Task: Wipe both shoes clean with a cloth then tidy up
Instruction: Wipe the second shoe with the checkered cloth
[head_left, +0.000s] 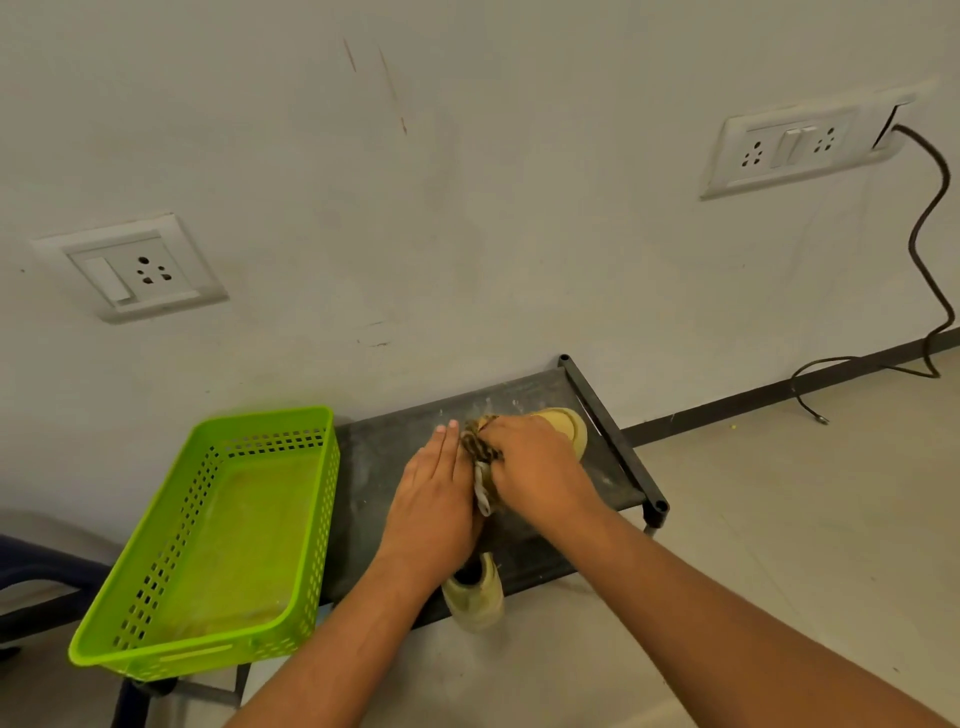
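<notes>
Tan shoe (475, 597) on black shelf (615, 467), heel past front edge. Left hand (436, 499) flat, fingers straight, resting on shoe. Right hand (535, 467) curled round patterned cloth (479, 444), pressing it on shoe. Green basket (327, 519) at shelf's left.

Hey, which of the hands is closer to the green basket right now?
Left. The left hand lies just right of the green basket; the right hand grips the cloth farther right.
</notes>
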